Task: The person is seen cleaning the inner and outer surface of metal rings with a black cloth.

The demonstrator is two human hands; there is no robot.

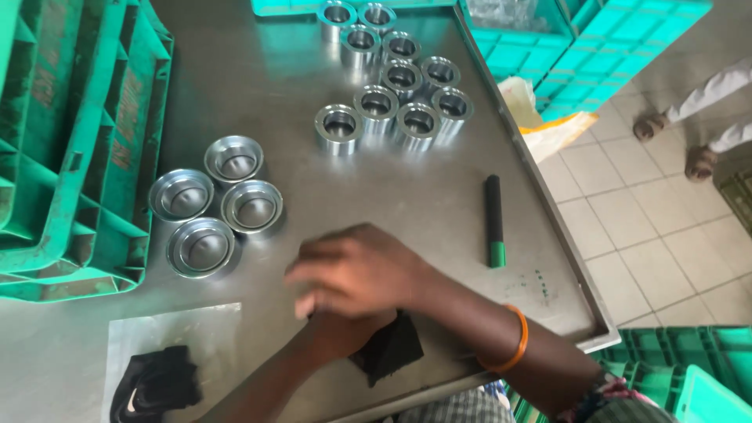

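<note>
Right hand (356,270) loosely curled over left hand (337,329) clutching black cloth (392,348); a careless sweep risks toppling metal cups (211,207).

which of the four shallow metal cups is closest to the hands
The right-hand cup of the four, on the side facing the right hand. The other three sit farther left or farther up the table.

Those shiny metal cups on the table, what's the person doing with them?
Nobody is touching them right now. The person's right hand lies over the left hand, which presses on a black cloth at the near edge of the steel table. Four shallow metal bowls sit to the left, a group of shiny metal rings farther back, and a black and green marker lies to the right.
</note>
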